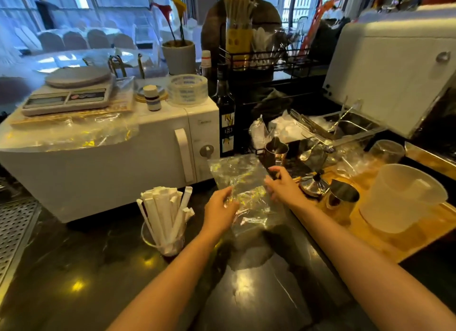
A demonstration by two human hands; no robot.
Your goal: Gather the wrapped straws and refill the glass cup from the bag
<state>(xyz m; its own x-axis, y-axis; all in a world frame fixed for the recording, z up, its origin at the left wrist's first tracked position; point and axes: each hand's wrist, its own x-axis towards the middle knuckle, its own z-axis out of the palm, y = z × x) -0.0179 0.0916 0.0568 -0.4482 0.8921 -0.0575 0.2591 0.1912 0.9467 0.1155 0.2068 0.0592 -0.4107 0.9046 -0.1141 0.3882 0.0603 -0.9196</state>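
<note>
Both hands work a clear plastic bag (pixel 243 190) lying on the dark counter (pixel 98 269): the left hand (pixel 219 212) pinches the bag's near-left edge between thumb and curled fingers, while the right hand (pixel 283 187) rests on its right side with fingers bent, though whether they grip the film cannot be told. Left of the left fingers, close by but apart, stands the glass cup (pixel 161 240) packed with upright white wrapped straws (pixel 164 212). A white microwave (pixel 111 153) sits beyond the cup.
</note>
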